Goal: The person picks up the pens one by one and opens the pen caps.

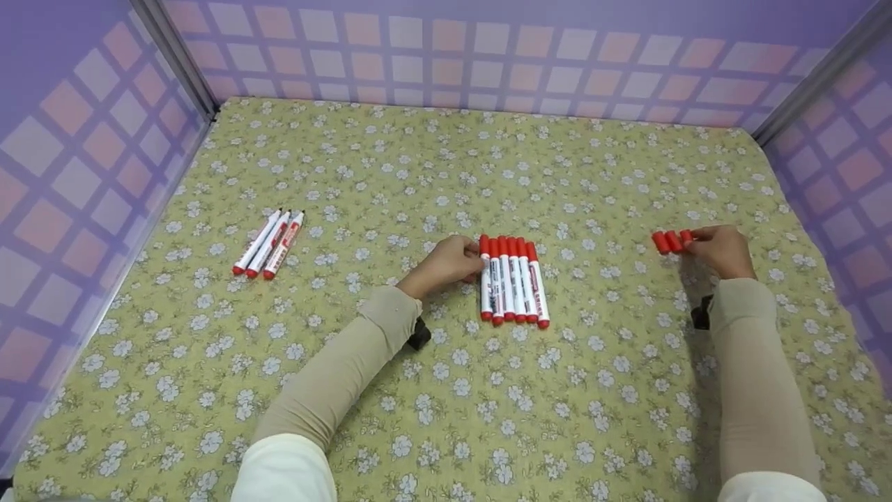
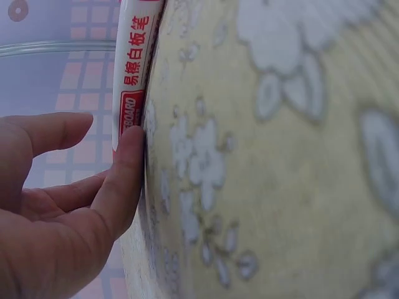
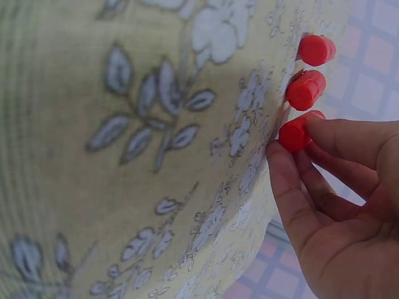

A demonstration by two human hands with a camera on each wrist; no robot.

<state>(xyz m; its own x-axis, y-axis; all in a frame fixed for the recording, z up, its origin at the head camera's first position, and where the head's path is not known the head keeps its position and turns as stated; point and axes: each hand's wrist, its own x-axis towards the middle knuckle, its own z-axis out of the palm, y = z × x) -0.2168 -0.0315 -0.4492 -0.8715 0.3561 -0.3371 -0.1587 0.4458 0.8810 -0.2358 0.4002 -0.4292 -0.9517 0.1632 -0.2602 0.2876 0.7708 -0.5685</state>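
Note:
Several whiteboard markers with white barrels and red caps [image 1: 513,279] lie side by side in a row in the middle of the table. My left hand [image 1: 449,261] touches the leftmost marker [image 2: 134,68] of that row with a fingertip, thumb held apart. At the right, my right hand [image 1: 725,252] pinches a red marker cap [image 3: 295,132] between thumb and fingers, on or just at the cloth. Two more red caps [image 3: 305,90] lie beside it in a line. Three uncapped markers [image 1: 268,244] lie at the left, dark tips pointing away from me.
A green floral cloth [image 1: 390,390] covers the table. Purple checked panels [image 1: 488,63] stand along the back and both sides, with metal posts [image 1: 178,59] at the corners. A dark wrist device [image 1: 419,335] is visible under the left forearm.

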